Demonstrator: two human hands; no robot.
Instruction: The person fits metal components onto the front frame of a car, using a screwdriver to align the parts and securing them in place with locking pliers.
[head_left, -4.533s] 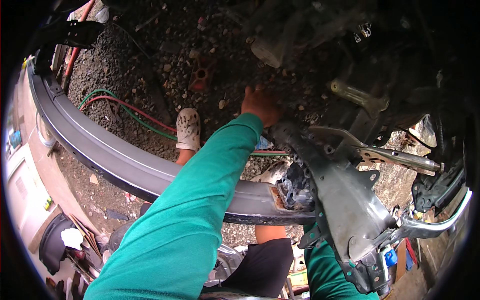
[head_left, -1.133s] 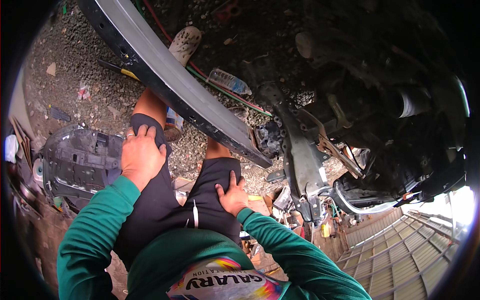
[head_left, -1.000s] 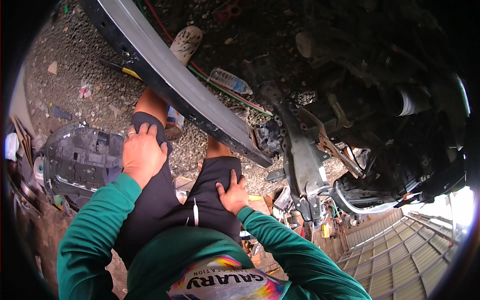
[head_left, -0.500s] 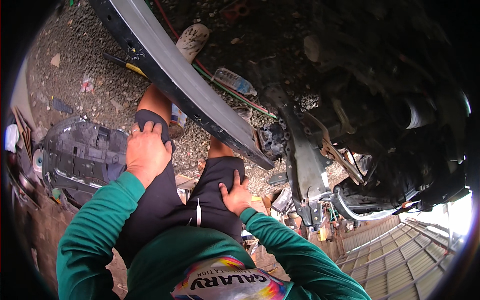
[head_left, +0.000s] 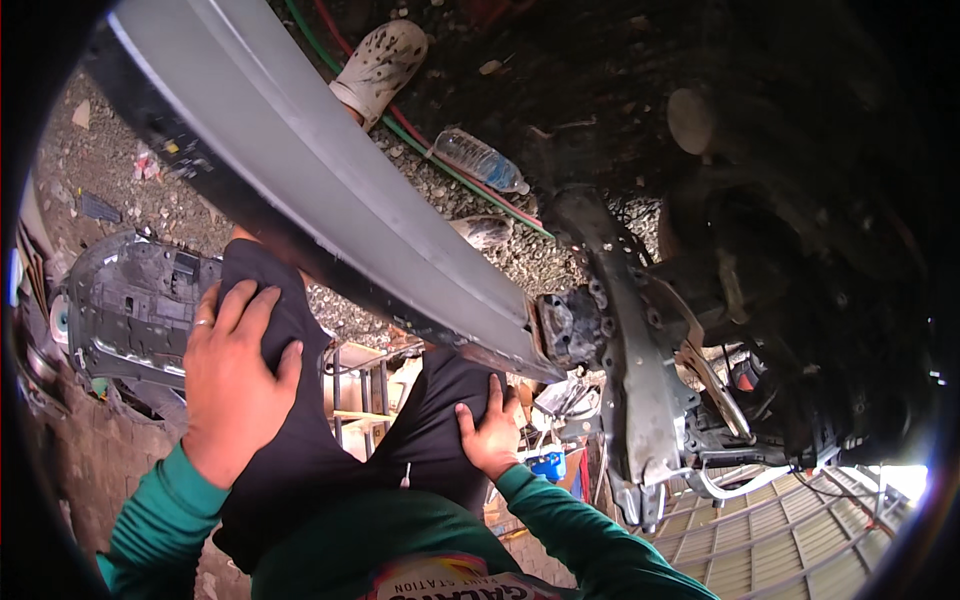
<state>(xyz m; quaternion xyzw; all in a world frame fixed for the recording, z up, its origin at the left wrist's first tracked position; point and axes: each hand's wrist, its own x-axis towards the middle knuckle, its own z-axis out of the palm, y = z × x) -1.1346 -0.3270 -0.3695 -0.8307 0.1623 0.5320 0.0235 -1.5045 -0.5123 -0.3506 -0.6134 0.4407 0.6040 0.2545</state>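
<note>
My left hand (head_left: 240,375) lies spread on the outer side of my left thigh by the knee, holding nothing; a ring shows on one finger. My right hand (head_left: 490,432) rests on my right thigh with its fingers out and thumb apart, also bare of any object. Just beyond both hands a long, curved grey metal bar (head_left: 330,190) with a black lower edge crosses in front of my knees. Its right end meets a dark bracket (head_left: 570,328) on a black vehicle frame member (head_left: 640,400). Neither hand touches the bar.
A dark plastic panel (head_left: 135,310) lies on the left. Past the bar are a plastic bottle (head_left: 480,160), red and green hoses (head_left: 415,135) and a pale clog (head_left: 383,65) on my foot, over gravel. Dark vehicle parts (head_left: 800,250) fill the right side.
My view has tilted and come nearer the bar, which now looks larger and covers more of my legs. My left hand appears larger and farther left; both hands remain at my thighs.
</note>
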